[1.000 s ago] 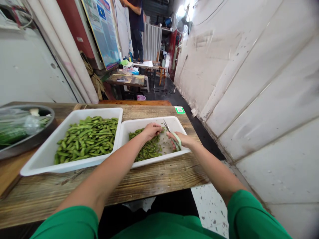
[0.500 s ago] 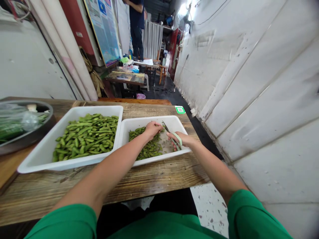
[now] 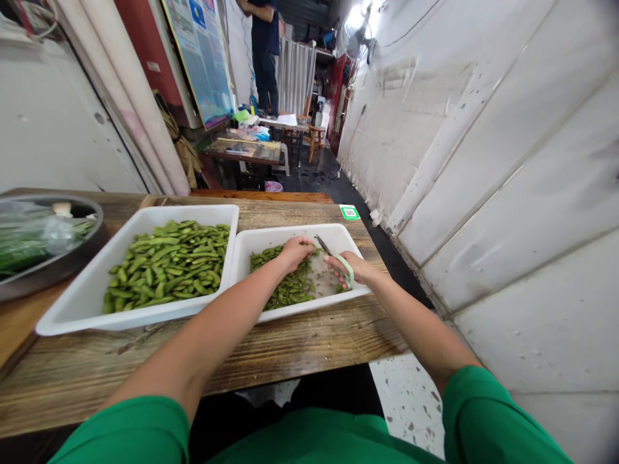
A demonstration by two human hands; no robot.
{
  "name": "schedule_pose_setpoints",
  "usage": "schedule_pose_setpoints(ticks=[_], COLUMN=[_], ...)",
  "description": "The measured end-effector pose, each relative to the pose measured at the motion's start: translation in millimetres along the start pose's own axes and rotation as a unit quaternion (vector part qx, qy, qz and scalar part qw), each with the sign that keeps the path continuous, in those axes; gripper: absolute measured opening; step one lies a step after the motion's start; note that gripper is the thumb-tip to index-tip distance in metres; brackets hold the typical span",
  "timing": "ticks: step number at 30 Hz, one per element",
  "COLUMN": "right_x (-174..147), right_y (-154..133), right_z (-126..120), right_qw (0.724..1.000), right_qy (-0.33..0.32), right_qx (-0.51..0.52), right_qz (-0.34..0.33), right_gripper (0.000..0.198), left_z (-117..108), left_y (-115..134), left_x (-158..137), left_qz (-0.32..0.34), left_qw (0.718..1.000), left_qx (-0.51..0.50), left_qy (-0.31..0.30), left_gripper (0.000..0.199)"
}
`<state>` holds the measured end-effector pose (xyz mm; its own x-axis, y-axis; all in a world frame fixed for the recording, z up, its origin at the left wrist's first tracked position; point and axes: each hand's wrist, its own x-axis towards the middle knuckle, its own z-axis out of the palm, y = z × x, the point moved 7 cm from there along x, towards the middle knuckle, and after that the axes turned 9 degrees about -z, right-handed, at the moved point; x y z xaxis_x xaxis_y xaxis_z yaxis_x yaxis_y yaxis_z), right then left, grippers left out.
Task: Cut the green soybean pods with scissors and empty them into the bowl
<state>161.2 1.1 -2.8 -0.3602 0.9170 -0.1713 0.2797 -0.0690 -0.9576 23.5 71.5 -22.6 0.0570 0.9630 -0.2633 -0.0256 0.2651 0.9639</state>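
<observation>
Over the right-hand white tray (image 3: 238, 270), my left hand (image 3: 293, 254) pinches a small green edamame pod (image 3: 315, 252), mostly hidden by the fingers. My right hand (image 3: 352, 267) is wrapped round the pale green handles of a pair of scissors (image 3: 323, 244). Their dark blades point up and left, close to my left fingertips, and look closed. Beneath my left hand lies a heap of small trimmed-looking edamame (image 3: 290, 294), with loose bits scattered on the tray's bottom.
To the left, a second white tray (image 3: 72, 312) holds a big pile of edamame pods (image 3: 169, 264). A grey metal basin (image 3: 94, 238) with bagged greens sits at the table's far left. A green QR card (image 3: 349, 212) lies near the back right corner. A person (image 3: 265, 58) stands farther back.
The scissors' handles have come together in my right hand, and the blades have closed. My left hand stays almost in place.
</observation>
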Motion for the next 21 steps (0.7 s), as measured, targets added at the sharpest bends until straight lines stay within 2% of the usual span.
schedule_pose_setpoints(ticks=[2,5,12,21], right_x=[0.3,0.2,-0.5,0.8], right_y=[-2.1,-3.2,-5.0,-7.3], right_z=[-1.8,-0.8,-1.1,-7.7], right_qw=[1.000,1.000,1.000,0.994], right_qy=[0.019,0.013,0.008,0.024], right_qx=[0.016,0.024,-0.024,-0.103], right_qz=[-0.007,-0.014,-0.014,-0.041], right_gripper=[0.041,0.042,0.043,0.046], left_z=[-0.4,0.1,0.4,0.8], left_y=[-1.0,-0.4,3.9,-3.9], left_x=[0.9,0.8,0.8,7.7], left_qz=[-0.012,-0.022,-0.024,-0.008], left_qw=[1.000,0.999,0.998,0.995], left_qx=[-0.004,-0.013,-0.020,0.083], left_qy=[-0.014,-0.036,-0.050,-0.046], left_gripper=[0.017,0.017,0.018,0.008])
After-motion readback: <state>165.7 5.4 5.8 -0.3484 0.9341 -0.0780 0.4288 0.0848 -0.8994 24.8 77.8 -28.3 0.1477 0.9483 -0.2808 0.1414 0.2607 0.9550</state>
